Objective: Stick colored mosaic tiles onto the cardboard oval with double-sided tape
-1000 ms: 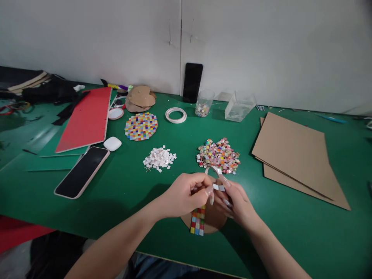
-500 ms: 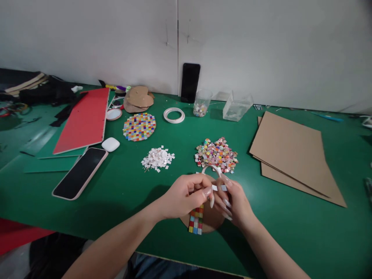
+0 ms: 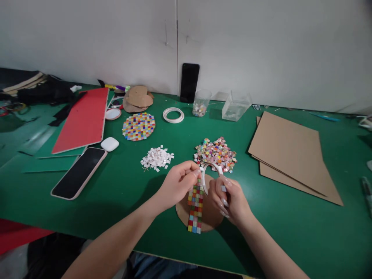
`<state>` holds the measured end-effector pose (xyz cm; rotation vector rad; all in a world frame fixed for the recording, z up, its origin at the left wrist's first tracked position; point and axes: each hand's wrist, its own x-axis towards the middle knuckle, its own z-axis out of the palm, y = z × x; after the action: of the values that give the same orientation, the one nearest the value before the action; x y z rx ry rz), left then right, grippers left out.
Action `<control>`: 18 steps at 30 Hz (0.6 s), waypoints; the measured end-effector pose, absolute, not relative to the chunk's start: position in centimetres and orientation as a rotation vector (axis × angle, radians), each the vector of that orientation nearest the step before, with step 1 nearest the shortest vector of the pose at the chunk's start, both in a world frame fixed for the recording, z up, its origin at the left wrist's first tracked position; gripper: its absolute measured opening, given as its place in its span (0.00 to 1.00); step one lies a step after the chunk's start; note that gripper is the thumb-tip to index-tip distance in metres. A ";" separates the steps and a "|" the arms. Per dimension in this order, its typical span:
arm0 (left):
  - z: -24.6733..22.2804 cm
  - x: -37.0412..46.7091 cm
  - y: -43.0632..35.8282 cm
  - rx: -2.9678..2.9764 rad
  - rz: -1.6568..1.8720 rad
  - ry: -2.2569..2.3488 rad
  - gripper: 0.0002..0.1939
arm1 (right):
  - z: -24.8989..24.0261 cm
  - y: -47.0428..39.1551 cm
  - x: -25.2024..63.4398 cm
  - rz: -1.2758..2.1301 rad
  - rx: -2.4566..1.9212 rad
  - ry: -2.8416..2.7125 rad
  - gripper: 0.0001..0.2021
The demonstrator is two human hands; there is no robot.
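Head view: near the front edge of the table [image 3: 305, 232] lies a cardboard disc [image 3: 212, 217], 1 band of coloured tiles [image 3: 195, 209] laid, its other visible surface bare; farther back, towards the far edge, 1 tile-covered disc [image 3: 138, 126] rests. Right hand [image 3: 232, 197] grips a white tape roll [image 3: 204, 183]; left hand [image 3: 178, 184] is pinched together, on what I cannot tell. No brand or writing is readable.

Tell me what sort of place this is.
Probably a craft workspace: a heap of colorful tiles, a partly tiled cardboard disc and cardboard sheets share a green tabletop.
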<state>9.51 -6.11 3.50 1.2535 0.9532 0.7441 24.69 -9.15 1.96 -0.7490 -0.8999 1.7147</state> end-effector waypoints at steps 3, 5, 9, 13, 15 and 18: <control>3.5 9.4 -5.8 1.258 0.766 0.970 0.09 | 1.8 -9.3 24.7 1.717 -0.748 -0.914 0.23; 3.5 9.4 -5.7 1.258 0.784 0.978 0.09 | 1.9 -9.3 24.8 1.703 -0.780 -0.931 0.23; 3.4 9.2 -5.4 1.305 0.827 1.043 0.09 | 2.2 -9.3 24.9 1.671 -0.821 -0.979 0.24; 3.4 8.3 -4.7 1.538 0.852 1.246 0.11 | 2.0 -9.3 25.0 1.664 -0.788 -1.023 0.24; 3.4 7.7 -4.2 1.643 0.820 1.330 0.11 | 1.7 -9.3 25.0 1.669 -0.779 -1.023 0.23; 3.3 6.7 -3.3 1.751 0.725 1.425 0.10 | 1.5 -9.3 25.1 1.684 -0.764 -1.014 0.22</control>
<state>6.70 -3.33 3.30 1.7508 1.4255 0.7247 25.06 -9.32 1.49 -0.7639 -1.0136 1.6845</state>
